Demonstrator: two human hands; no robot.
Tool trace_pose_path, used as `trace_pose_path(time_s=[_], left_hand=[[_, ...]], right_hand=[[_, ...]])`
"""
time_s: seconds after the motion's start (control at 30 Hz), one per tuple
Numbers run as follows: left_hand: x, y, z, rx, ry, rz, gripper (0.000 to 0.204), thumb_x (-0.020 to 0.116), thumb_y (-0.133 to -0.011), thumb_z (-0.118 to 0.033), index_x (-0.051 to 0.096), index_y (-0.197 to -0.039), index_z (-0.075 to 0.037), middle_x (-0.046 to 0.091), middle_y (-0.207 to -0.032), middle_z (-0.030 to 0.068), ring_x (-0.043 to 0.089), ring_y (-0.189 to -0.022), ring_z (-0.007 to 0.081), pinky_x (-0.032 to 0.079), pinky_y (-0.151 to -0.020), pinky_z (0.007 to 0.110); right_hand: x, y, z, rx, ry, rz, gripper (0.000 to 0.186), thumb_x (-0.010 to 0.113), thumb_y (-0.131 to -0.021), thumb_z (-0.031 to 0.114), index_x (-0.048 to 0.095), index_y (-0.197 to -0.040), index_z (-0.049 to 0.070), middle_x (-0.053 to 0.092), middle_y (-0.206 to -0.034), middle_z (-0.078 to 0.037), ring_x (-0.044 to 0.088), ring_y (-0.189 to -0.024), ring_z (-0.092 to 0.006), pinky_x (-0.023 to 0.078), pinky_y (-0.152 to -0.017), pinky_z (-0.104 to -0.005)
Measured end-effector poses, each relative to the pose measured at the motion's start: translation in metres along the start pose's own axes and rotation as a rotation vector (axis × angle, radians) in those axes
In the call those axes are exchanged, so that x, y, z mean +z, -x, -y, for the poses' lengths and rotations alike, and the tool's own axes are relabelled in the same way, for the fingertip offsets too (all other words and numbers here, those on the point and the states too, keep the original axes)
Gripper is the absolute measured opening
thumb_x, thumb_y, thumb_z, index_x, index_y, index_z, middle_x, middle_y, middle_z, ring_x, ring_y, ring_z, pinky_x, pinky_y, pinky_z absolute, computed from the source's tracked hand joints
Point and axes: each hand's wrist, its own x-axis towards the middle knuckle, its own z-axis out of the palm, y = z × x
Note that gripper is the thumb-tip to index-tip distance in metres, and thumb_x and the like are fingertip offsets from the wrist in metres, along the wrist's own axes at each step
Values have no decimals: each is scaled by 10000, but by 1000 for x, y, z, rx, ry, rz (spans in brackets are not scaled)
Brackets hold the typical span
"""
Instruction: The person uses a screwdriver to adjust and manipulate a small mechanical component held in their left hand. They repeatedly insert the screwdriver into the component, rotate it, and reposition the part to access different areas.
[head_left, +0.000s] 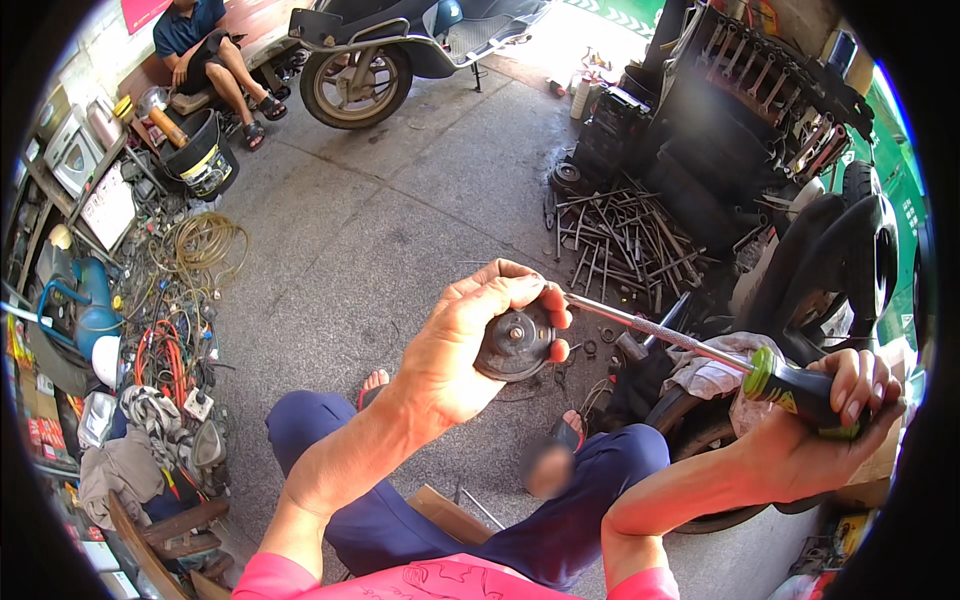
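In front of my chest, my left hand [455,335] grips a round, dark, disc-shaped part [508,358] with a small stud at its centre. The fingers wrap round its far edge, and the thumb lies along its top. My right hand [815,435] is closed round the green-and-black handle of a screwdriver [665,334]. The long metal shaft slants up to the left, and its end reaches the fingertips of my left hand at the disc's edge. Those fingers hide the exact contact of the tip.
Loose metal rods [625,235] lie heaped ahead on the right, near tires [865,240] and hanging wrenches [745,65]. A scooter [360,80] stands at the back, with a seated person [205,60] left of it. Coiled hose [205,245] and a black bucket [205,160] sit left.
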Motion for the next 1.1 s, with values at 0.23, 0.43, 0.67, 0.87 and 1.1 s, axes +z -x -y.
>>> trace_pose_path(time_s=[0.23, 0.43, 0.67, 0.87, 1.1], left_hand=[[2, 1, 1, -23, 51, 3, 77, 569, -947, -116, 566, -940, -40, 659, -898, 130, 656, -804, 220, 571, -698, 380], [2, 2, 0, -12, 47, 25, 80, 574, -946, -121, 567, -941, -41, 657, -896, 131, 653, -812, 215, 570, -697, 382], [4, 3, 0, 17, -3, 7, 83, 581, -941, -121, 568, -942, -39, 659, -882, 132, 656, -754, 240, 556, -681, 362], [3, 3, -3, 33, 1, 1, 92, 589, -938, -127, 572, -941, -37, 660, -858, 130, 658, -715, 251, 549, -675, 349], [4, 7, -7, 232, -93, -28, 79, 572, -951, -109, 581, -953, -31, 654, -861, 128, 655, -734, 223, 562, -689, 347]], right_hand=[[8, 1, -8, -65, 13, -31, 147, 543, -967, 98, 443, -901, 13, 352, -723, -55, 348, -580, -113, 337, -547, -242], [5, 1, -5, 14, -28, 7, 139, 538, -966, 108, 432, -902, 44, 360, -683, -58, 350, -584, -124, 351, -599, -254], [10, 3, -5, 39, -54, 4, 129, 532, -963, 94, 433, -897, 44, 361, -693, -61, 358, -589, -124, 360, -591, -256], [18, 9, -10, -30, -15, -7, 158, 556, -945, 97, 429, -878, 30, 373, -727, -62, 356, -585, -126, 349, -574, -251], [33, 15, -20, 8, 200, -64, 205, 532, -941, 131, 496, -1019, -55, 443, -870, -132, 444, -767, -183, 379, -695, -276]])
